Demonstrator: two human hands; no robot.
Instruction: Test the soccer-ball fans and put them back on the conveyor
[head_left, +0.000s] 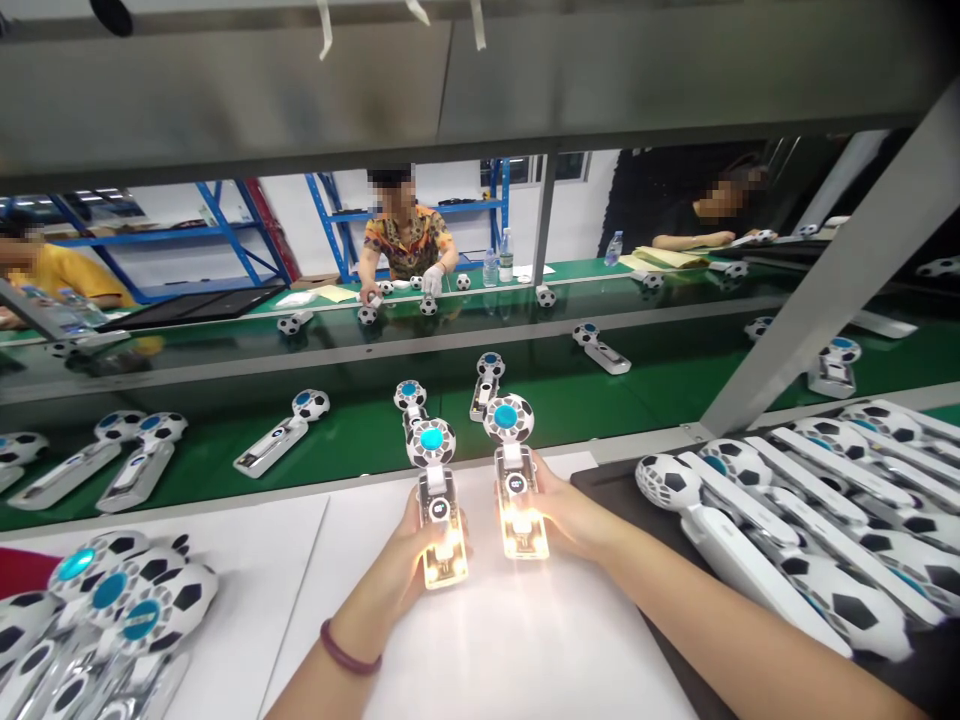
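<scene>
My left hand [407, 545] is closed around the handle of a handheld fan [432, 442] with a football-patterned head and a blue centre cap. In my right hand [556, 505] is a second, matching handheld fan [508, 418], also gripped by its handle. Both are upright with their heads away from me. Their clear handle fronts show a small round lit display and glow warm yellow-white near the bottom. The two stand side by side, apart, above the white worktop [517, 640]. Fingers behind the handles are partly hidden.
A green conveyor belt [352, 440] beyond the worktop carries several similar fans. More lie in a black tray [600, 490] at right and in a pile [142, 590] at left. A slanted metal post [817, 270] stands right. Co-workers sit across; one [409, 245] handles fans.
</scene>
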